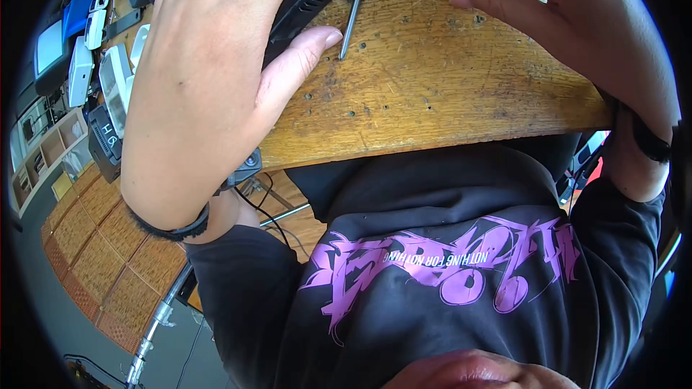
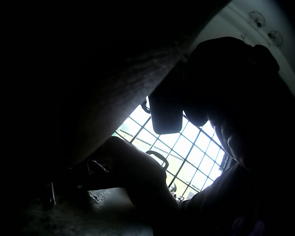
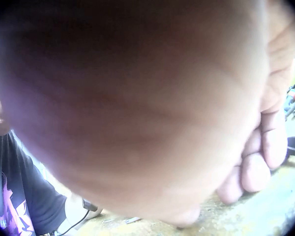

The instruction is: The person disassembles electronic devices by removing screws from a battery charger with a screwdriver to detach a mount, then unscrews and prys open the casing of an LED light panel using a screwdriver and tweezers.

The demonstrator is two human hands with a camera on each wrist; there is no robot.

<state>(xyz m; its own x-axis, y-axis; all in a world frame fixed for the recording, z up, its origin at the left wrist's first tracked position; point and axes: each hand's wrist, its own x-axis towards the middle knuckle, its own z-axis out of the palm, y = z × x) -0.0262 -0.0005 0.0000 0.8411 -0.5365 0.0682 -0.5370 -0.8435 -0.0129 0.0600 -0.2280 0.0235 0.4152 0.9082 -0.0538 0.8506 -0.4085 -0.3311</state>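
Observation:
My left hand reaches over a black device with slots in its side, covering much of it. The left thumb points out straight, its tip beside the blade of a screwdriver with a yellow handle end. The left fingers run out of the head view at the top, and the left wrist view is mostly dark silhouette. My right hand is over the right of the wooden table, its thumb extended inward. In the right wrist view, the right fingers bend loosely near the tabletop, holding nothing visible.
The worn wooden table ends at an edge in front of the dark shirt. White plastic parts and a dark block with white lettering crowd the left side. A cable hangs below the edge.

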